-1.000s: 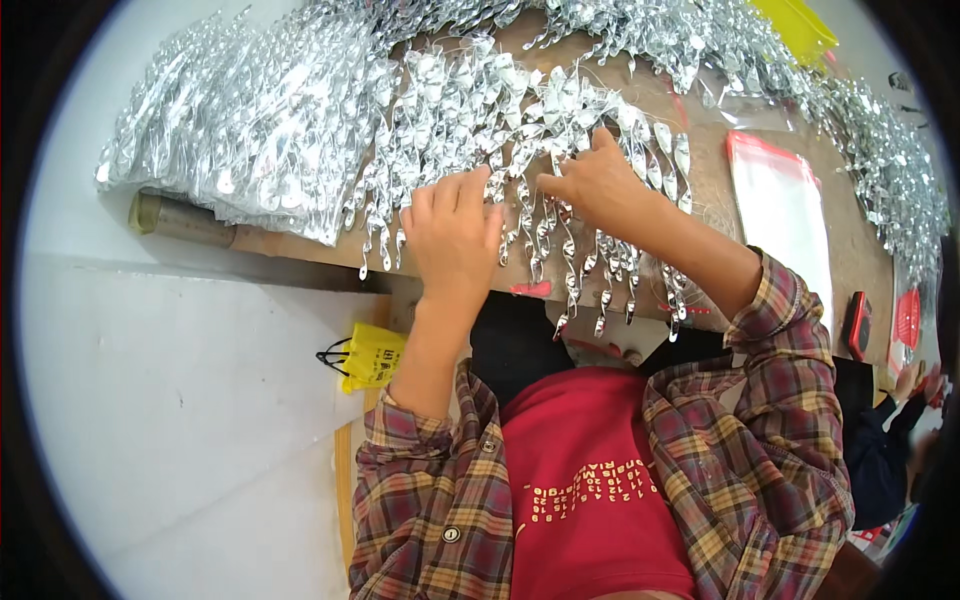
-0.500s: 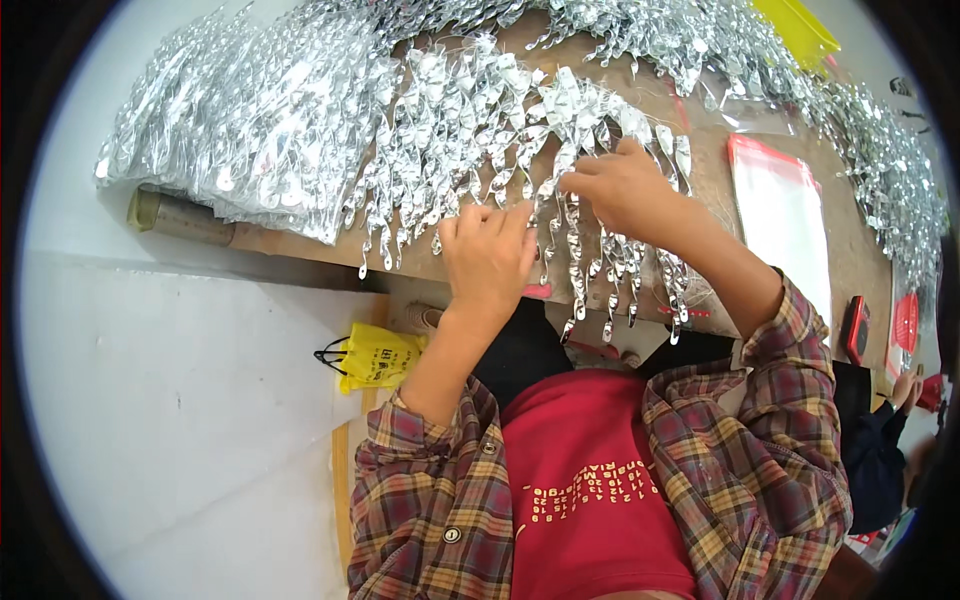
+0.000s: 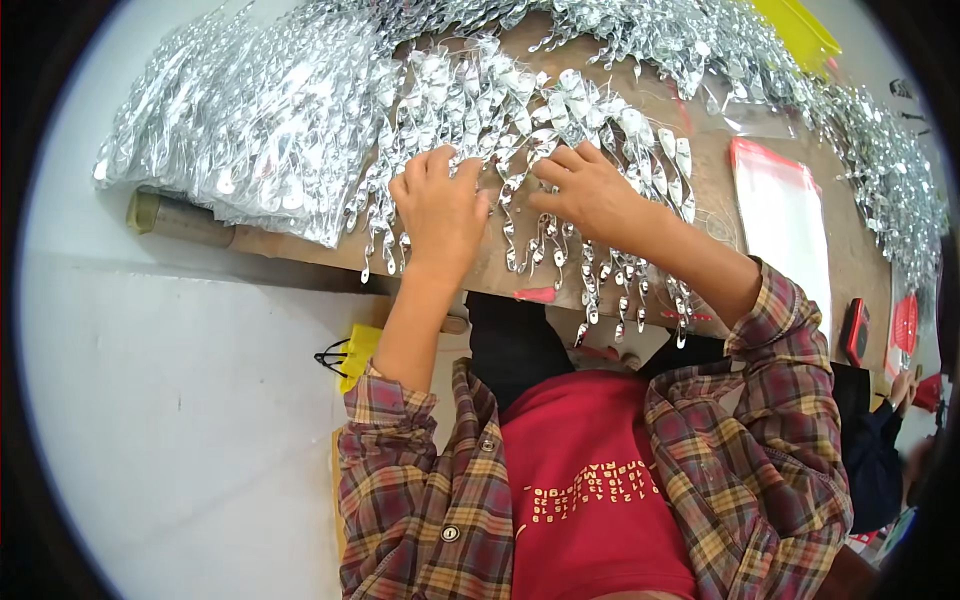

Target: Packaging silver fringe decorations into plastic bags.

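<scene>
Silver strands [image 3: 560, 150]: shiny metallic spiral ornaments on thin threads, fanned in a loose heap over the middle of the table, lower ends hanging past its near edge; likely laid flat so single strands can be picked apart.
Table [image 3: 720, 190]: brown top carrying everything; near edge curved by the lens, bare patches between the piles.
Packed bundles [image 3: 240, 110]: far larger mass of the same silver pieces in clear bags, stacked at the left end of the table, overhanging the edge; seemingly kept apart from the loose ones.
Silver row [image 3: 880, 170]: more of the glittering pieces along the far and right rim, well apart from both hands.
Clear bag [image 3: 785, 225]: flat, empty-looking plastic bag with a red strip at its top, lying right of the loose heap, near the right forearm.
Yellow sheet [image 3: 795, 30]: corner at the far edge, partly under the silver row.
Left hand [image 3: 440, 205]: palm down on the loose strands, fingers curled and pressing; whether a strand is pinched underneath, cannot tell.
Right hand [image 3: 585, 185]: just beside the left, fingers bent onto the strands, tips among them; any grip hidden by the knuckles.
Yellow item [image 3: 355, 350]: small, with black loops, below the table edge by the left forearm.
Red-black object [image 3: 855, 330]: small, at the right table edge.
</scene>
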### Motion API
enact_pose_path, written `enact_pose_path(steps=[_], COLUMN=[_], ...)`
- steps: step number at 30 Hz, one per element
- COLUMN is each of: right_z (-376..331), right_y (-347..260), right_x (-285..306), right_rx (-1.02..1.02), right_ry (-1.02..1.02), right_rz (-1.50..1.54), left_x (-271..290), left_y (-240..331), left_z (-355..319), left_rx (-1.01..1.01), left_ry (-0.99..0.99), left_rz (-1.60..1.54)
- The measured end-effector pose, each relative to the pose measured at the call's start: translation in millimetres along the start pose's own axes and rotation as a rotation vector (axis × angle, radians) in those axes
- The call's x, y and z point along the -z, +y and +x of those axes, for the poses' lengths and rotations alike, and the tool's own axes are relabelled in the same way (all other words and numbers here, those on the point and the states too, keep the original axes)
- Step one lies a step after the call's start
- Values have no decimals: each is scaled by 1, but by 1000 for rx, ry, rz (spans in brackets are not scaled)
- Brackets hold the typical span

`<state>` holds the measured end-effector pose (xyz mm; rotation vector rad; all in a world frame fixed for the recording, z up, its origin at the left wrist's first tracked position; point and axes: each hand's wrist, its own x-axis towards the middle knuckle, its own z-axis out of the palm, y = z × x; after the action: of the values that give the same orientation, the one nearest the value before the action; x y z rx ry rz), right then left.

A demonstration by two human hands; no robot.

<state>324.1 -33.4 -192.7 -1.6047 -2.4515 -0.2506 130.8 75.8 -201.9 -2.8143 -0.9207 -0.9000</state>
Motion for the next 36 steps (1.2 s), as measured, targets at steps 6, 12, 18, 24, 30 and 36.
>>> enact_pose_path(steps=[6,12,18,24,30,36], right_z=[-11,-14,23,38,25,11], right_y=[4,2,12,23,33,35], right_x=[3,1,-11,-25,-16,-14], right_rx=[20,-13,-100,-52,40,56], right_ry=[-1,24,317,83,174,119], right_rz=[-51,7,142,8,84,118], left_x=[-4,-3,6,14,29,0], left_y=[6,10,21,-9,-22,5], left_z=[2,9,6,2,3,18], left_rx=[1,-6,-56,92,154,-136], left_ry=[28,38,-11,-256,-324,-81], left_rz=[-76,-13,-17,-221,-271,-94])
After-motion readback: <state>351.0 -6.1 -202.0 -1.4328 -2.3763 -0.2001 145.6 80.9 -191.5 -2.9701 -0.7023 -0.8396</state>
